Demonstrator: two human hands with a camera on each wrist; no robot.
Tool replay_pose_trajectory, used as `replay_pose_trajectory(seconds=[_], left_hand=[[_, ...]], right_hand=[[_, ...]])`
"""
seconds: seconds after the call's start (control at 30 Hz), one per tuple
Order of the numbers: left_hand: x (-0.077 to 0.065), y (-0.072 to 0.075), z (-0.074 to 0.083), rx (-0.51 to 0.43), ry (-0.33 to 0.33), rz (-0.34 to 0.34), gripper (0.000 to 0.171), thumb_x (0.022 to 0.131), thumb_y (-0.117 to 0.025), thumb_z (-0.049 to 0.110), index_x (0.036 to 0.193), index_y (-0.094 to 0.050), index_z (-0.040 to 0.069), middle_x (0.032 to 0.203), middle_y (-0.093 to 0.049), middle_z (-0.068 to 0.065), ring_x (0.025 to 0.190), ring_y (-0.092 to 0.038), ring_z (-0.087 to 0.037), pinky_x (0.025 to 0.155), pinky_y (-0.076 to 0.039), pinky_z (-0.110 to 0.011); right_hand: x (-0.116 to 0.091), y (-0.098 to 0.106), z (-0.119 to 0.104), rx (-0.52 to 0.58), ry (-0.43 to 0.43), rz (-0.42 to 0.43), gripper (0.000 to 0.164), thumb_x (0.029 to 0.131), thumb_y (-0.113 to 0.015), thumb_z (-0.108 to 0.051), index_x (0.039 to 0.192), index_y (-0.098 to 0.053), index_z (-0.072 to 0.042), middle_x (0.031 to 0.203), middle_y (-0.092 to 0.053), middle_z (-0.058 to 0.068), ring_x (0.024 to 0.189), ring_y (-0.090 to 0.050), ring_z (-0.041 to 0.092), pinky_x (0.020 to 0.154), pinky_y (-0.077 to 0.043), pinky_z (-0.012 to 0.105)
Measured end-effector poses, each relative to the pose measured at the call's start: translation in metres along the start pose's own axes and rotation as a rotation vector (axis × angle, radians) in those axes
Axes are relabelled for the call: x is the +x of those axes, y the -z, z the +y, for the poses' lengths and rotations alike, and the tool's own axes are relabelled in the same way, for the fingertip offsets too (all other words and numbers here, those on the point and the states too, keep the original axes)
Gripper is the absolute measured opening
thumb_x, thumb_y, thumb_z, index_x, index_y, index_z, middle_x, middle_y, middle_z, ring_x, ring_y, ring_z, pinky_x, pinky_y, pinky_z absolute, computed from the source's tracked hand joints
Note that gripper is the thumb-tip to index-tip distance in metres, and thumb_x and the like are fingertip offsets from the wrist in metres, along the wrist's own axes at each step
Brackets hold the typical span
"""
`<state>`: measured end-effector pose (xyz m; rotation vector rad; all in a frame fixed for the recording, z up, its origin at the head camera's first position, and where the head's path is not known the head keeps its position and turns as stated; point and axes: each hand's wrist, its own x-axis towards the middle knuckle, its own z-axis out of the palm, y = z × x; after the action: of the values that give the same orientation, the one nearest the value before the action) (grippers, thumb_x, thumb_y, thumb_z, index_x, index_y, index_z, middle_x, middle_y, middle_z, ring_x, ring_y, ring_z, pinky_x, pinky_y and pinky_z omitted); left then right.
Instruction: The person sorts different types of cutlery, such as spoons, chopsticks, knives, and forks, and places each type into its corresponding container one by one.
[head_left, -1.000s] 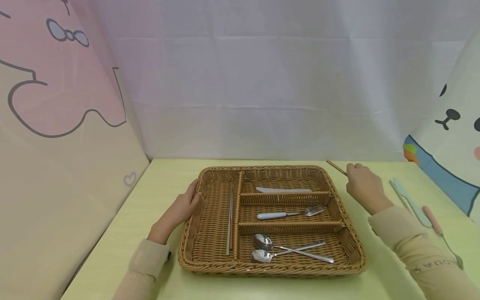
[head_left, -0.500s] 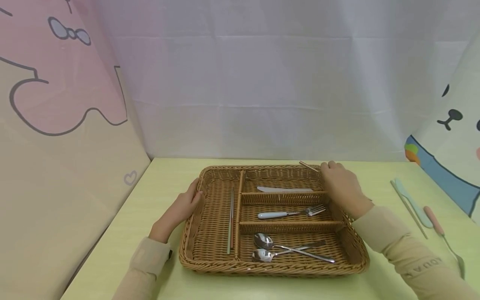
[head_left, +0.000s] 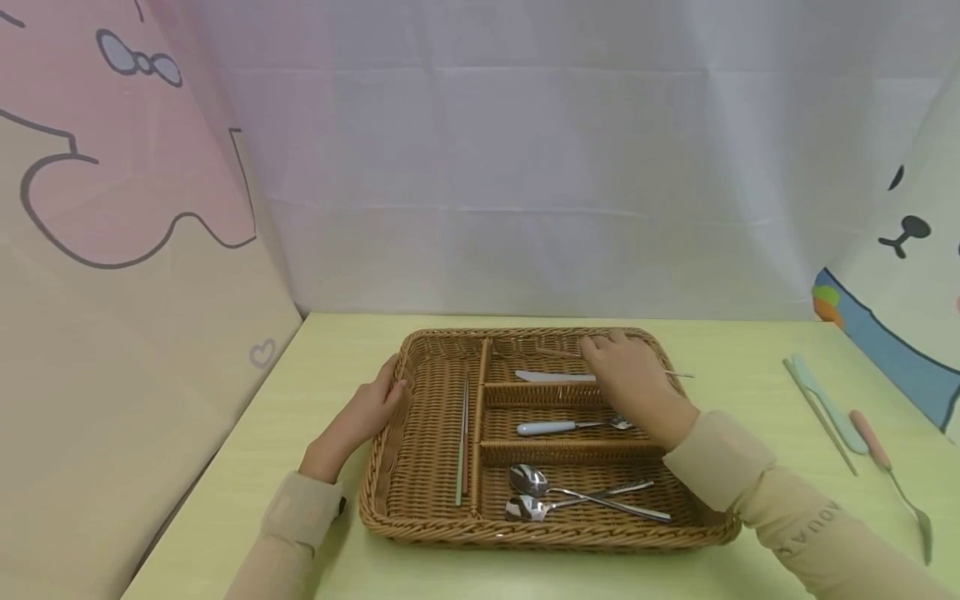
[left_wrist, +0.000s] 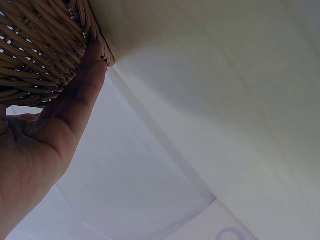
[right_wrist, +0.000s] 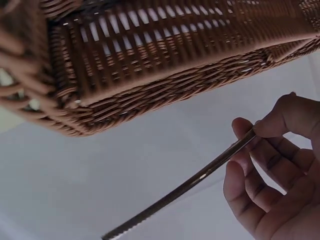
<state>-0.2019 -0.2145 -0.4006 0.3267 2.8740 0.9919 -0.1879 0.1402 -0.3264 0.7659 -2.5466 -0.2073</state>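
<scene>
My left hand [head_left: 372, 414] grips the left rim of a brown wicker cutlery basket [head_left: 547, 537], thumb over the edge; in the left wrist view its fingers lie along the basket's outer side. Over the basket's back right compartment, my right hand [head_left: 628, 377] pinches a thin chopstick [right_wrist: 185, 186] between thumb and fingertips. One end of it points left, and the other sticks out past the right rim. Below it lies a table knife [head_left: 551, 377], partly covered by the hand. The fork [head_left: 547, 428] in the middle compartment has its tines partly hidden by the right hand.
Two chopsticks [head_left: 461, 454] lie in the long left compartment, two crossed spoons [head_left: 528, 481] in the front one. On the table to the right are a green chopstick [head_left: 821, 417], a mint-green knife [head_left: 828, 406] and a pink-handled utensil [head_left: 870, 439]. A white curtain [head_left: 480, 167] hangs behind.
My right hand has carried the chopstick leftward from beside the basket to over its back right compartment, and the chopstick has turned nearer to level. My left hand stays at the rim.
</scene>
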Motion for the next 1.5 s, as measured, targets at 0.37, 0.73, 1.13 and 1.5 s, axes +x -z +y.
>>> replay_pose_trajectory(seconds=[0.37,0.73,1.13,1.5], left_hand=[[0.001,0.003,0.002,-0.004,0.016,-0.020,0.059,0.101,-0.031,0.026,0.146,-0.004,0.000,0.064,-0.053,-0.012,0.038,-0.035,-0.012,0.048,-0.040,-0.030],[0.002,0.001,0.003,-0.021,0.031,-0.019,0.059,0.101,-0.030,0.027,0.147,-0.004,0.002,0.071,-0.055,-0.013,0.038,-0.037,-0.012,0.047,-0.041,-0.030],[0.001,0.001,0.001,-0.023,0.039,-0.033,0.059,0.101,-0.030,0.029,0.147,-0.003,0.003,0.050,-0.042,-0.001,0.036,-0.029,-0.010,0.042,-0.037,-0.029],[0.001,-0.001,-0.001,-0.021,0.043,-0.026,0.059,0.101,-0.031,0.028,0.147,-0.003,0.003,0.054,-0.046,-0.004,0.037,-0.031,-0.011,0.045,-0.039,-0.030]], right_hand=[[0.012,0.001,-0.033,-0.036,0.166,0.037,0.025,0.076,-0.072,-0.003,0.095,-0.059,-0.009,0.081,-0.063,0.003,0.076,-0.054,0.023,0.059,-0.045,0.033],[0.023,0.005,-0.058,0.018,0.270,0.063,0.027,0.076,-0.073,-0.010,0.100,-0.062,-0.014,0.091,-0.064,0.002,0.086,-0.054,0.022,0.068,-0.049,0.035],[0.033,-0.003,-0.088,-0.033,0.430,0.084,0.020,0.082,-0.067,-0.019,0.101,-0.065,-0.024,0.093,-0.065,-0.007,0.088,-0.055,0.014,0.068,-0.049,0.029],[0.041,-0.002,-0.113,-0.081,0.517,0.012,0.027,0.082,-0.067,-0.019,0.107,-0.065,-0.029,0.101,-0.065,-0.011,0.097,-0.055,0.013,0.080,-0.049,0.030]])
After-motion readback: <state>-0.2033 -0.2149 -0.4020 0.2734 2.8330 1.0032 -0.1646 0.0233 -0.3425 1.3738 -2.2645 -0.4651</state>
